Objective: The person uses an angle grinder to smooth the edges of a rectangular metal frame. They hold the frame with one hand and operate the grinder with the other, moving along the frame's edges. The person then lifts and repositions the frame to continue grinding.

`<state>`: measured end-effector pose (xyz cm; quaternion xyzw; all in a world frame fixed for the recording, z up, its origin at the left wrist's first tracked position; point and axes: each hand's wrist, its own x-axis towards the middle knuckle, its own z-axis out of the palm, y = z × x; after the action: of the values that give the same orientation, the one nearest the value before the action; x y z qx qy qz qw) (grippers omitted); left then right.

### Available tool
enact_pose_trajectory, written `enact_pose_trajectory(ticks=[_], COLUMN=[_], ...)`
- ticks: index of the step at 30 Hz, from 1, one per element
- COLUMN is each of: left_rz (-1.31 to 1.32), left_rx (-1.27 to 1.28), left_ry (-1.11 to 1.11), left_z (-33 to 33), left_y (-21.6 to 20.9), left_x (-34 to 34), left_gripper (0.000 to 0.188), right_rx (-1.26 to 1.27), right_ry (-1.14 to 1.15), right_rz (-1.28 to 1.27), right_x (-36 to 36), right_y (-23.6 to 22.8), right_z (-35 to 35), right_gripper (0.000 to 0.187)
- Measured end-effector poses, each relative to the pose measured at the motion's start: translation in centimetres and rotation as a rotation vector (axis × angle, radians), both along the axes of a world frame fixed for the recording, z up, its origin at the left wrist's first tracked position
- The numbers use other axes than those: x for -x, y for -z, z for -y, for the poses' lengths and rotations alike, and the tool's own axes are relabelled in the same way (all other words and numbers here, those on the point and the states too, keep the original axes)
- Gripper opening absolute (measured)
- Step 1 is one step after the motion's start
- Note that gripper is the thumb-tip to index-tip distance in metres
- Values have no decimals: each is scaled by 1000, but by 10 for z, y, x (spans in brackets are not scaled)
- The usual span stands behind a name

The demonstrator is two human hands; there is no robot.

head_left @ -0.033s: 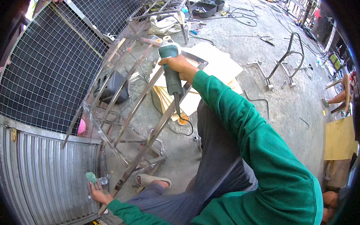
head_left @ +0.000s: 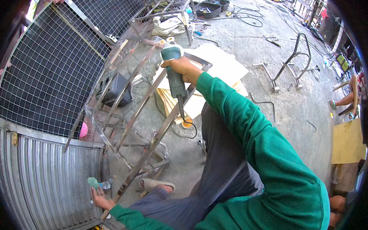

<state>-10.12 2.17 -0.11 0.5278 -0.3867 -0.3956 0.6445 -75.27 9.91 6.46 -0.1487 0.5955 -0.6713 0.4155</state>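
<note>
My right hand (head_left: 184,69) is wrapped round the body of a dark green angle grinder (head_left: 176,81). Its head points away from me, and its cord hangs down at the near end. Beneath the grinder runs a long square steel tube (head_left: 152,143), part of a welded metal frame (head_left: 127,127) leaning across the left. At the lower left my left hand (head_left: 101,198) has its fingers stretched out beside the frame's near end. The fingertips reach the lower edge of a small pale green piece (head_left: 92,182); I cannot tell whether they touch it. A clear plastic bottle (head_left: 104,185) lies beside it.
Pale sheets (head_left: 223,67) lie stacked on the concrete floor behind the grinder. A corrugated metal panel with mesh (head_left: 52,172) stands along the left. Further off are a bent metal frame (head_left: 291,66), black tubs (head_left: 208,9) and loose cables (head_left: 247,17). Another person's leg (head_left: 345,100) shows at right.
The grinder's head has shifted very slightly to the left in my right hand. My left hand stays in about the same place.
</note>
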Motion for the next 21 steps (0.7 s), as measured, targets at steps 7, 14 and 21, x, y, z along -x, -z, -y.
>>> enact_pose_trajectory(ticks=[7, 14, 21], left_rz=[66, 91, 97], left_rx=[-21, -79, -110], left_ry=[-52, -123, -151], left_z=[-26, -30, -27], left_y=[-18, -3, 16], left_x=[1, -15, -29], left_gripper=[47, 46, 44], right_rx=[-30, -25, -40], right_ry=[-3, -23, -22], right_rz=[-4, -37, -56], right_x=[4, 9, 6], right_y=[3, 1, 3], right_z=[8, 13, 19], right_gripper=[55, 53, 46])
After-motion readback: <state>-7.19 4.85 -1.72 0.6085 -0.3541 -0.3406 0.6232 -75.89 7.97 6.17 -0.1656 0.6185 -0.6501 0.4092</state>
